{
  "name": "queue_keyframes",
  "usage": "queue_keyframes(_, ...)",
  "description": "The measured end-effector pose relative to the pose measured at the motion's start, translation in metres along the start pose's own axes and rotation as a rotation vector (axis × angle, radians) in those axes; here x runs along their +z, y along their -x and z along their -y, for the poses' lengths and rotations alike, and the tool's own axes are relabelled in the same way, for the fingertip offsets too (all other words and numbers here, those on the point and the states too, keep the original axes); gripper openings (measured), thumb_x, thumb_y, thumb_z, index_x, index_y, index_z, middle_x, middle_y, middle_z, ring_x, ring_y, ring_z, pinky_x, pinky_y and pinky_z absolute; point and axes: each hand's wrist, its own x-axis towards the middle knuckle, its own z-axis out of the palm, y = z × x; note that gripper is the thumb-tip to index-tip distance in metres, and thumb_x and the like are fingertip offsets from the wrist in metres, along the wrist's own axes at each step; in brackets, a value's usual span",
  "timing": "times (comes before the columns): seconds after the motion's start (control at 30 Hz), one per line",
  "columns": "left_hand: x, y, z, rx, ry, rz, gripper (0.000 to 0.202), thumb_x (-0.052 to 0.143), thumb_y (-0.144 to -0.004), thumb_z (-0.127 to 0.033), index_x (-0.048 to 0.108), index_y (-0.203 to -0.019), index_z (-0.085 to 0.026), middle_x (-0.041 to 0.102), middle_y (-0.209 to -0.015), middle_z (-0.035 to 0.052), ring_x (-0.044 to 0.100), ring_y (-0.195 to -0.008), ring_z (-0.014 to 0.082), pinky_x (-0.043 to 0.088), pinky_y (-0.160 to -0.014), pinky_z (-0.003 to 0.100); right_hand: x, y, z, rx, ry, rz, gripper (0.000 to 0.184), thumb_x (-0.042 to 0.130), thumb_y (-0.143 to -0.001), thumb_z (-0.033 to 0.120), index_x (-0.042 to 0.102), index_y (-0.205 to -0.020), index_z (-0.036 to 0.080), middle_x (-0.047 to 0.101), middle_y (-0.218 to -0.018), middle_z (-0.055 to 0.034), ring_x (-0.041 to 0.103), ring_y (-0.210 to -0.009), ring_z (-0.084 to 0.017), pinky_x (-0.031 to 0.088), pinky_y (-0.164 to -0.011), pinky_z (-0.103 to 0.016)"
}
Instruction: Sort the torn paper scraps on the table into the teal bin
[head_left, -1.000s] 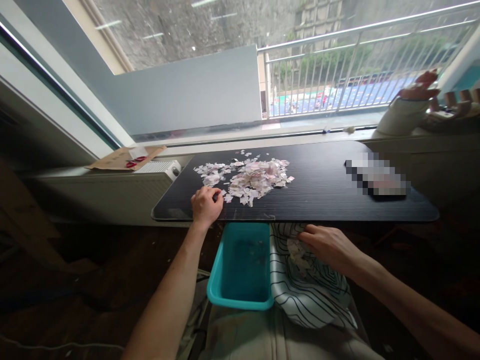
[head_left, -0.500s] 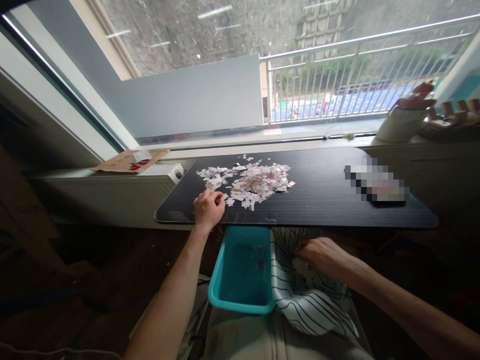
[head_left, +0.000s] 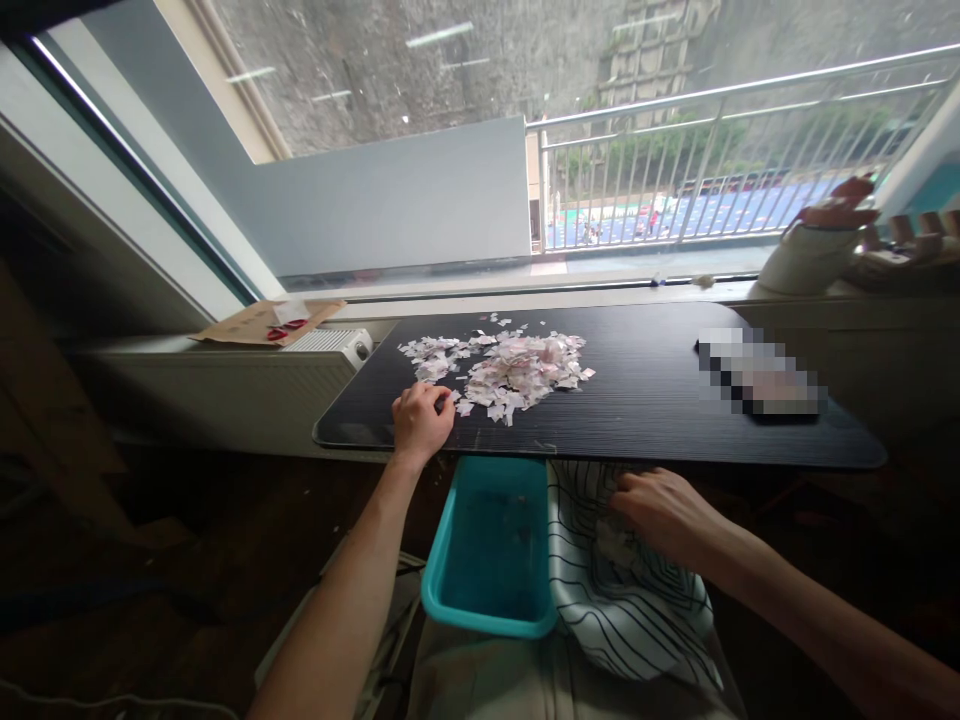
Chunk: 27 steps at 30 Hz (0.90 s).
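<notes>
My left hand [head_left: 421,422] rests at the near left part of the black table, its fingers curled in a pinch beside a loose pile of paper scraps [head_left: 525,368]. What the pinch holds, if anything, is too small to make out. My right hand [head_left: 654,508] reaches down over a striped cloth bag [head_left: 600,600] on my lap; pale scraps show inside. Its fingers are bent together and the tips are hidden, so I cannot see what they grip. Between my arms sits a turquoise plastic basin [head_left: 491,628], with a few small bits at its bottom.
The black table [head_left: 637,420] stands against the window. A blurred-out flat object [head_left: 761,375] lies on its right side. To the left, red-handled scissors [head_left: 287,330] and a brown paper envelope [head_left: 247,328] lie above a radiator [head_left: 330,345]. Wooden hand models [head_left: 836,215] stand on the right sill.
The whole view has shifted slightly down and right. My right hand has moved a little over the bag; my left hand keeps its pinch beside the scraps.
</notes>
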Motion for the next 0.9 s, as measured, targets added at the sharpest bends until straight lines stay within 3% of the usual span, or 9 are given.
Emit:
queue_keyframes(0.17, 0.000, 0.000, 0.000, -0.004, 0.002, 0.006, 0.018, 0.054, -0.081, -0.027, 0.069, -0.087, -0.021, 0.065, -0.096, 0.0071, 0.058, -0.092, 0.0259, 0.042, -0.084, 0.037, -0.040, 0.019, -0.021, 0.056, -0.152, -0.145, 0.025, 0.044, -0.089, 0.020, 0.069, -0.090, 0.025, 0.063, -0.081, -0.0018, 0.058, -0.068, -0.014, 0.035, -0.061, -0.025)
queue_keyframes(0.27, 0.000, 0.000, -0.001, -0.005, 0.008, 0.005, 0.017, 0.054, -0.081, -0.027, 0.069, -0.087, -0.021, 0.065, -0.096, 0.0073, 0.058, -0.092, 0.0261, 0.042, -0.084, 0.038, -0.053, 0.026, -0.031, 0.109, -0.275, -0.200, 0.024, 0.045, -0.089, 0.024, 0.068, -0.096, 0.026, 0.064, -0.085, -0.0015, 0.058, -0.071, -0.014, 0.037, -0.063, -0.024)
queue_keyframes(0.47, -0.001, 0.000, -0.001, -0.002, 0.008, 0.003, 0.016, 0.054, -0.081, -0.026, 0.069, -0.086, -0.022, 0.065, -0.095, 0.0066, 0.058, -0.091, 0.0255, 0.042, -0.084, 0.037, -0.042, 0.017, -0.029, 0.075, -0.381, -0.190, 0.024, 0.044, -0.089, 0.026, 0.068, -0.091, 0.024, 0.066, -0.084, -0.0031, 0.060, -0.072, -0.015, 0.040, -0.063, -0.024)
queue_keyframes(0.63, -0.001, 0.001, -0.001, -0.004, 0.001, 0.005, 0.015, 0.055, -0.081, -0.025, 0.069, -0.087, -0.021, 0.065, -0.094, 0.0062, 0.058, -0.091, 0.0250, 0.042, -0.083, 0.037, -0.044, 0.002, -0.028, 0.081, -0.400, -0.324, 0.022, 0.045, -0.089, 0.029, 0.066, -0.090, 0.021, 0.066, -0.084, -0.0034, 0.059, -0.071, -0.014, 0.040, -0.063, -0.024)
queue_keyframes(0.73, -0.001, 0.002, -0.001, -0.009, 0.002, 0.007, 0.015, 0.056, -0.081, -0.024, 0.069, -0.087, -0.021, 0.065, -0.093, 0.0057, 0.058, -0.090, 0.0246, 0.042, -0.083, 0.037, -0.047, -0.008, -0.015, 0.016, -0.448, -0.306, 0.022, 0.045, -0.090, 0.027, 0.066, -0.091, 0.021, 0.066, -0.086, -0.0034, 0.059, -0.071, -0.013, 0.040, -0.063, -0.023)
queue_keyframes(0.9, -0.002, 0.003, -0.003, -0.023, 0.007, 0.013, 0.015, 0.056, -0.082, -0.024, 0.069, -0.089, -0.021, 0.065, -0.096, 0.0057, 0.058, -0.093, 0.0245, 0.041, -0.084, 0.037, -0.040, -0.028, 0.033, -0.129, -0.409, -0.194, 0.026, 0.042, -0.092, 0.023, 0.068, -0.092, 0.022, 0.064, -0.083, -0.0028, 0.057, -0.068, -0.012, 0.035, -0.059, -0.023)
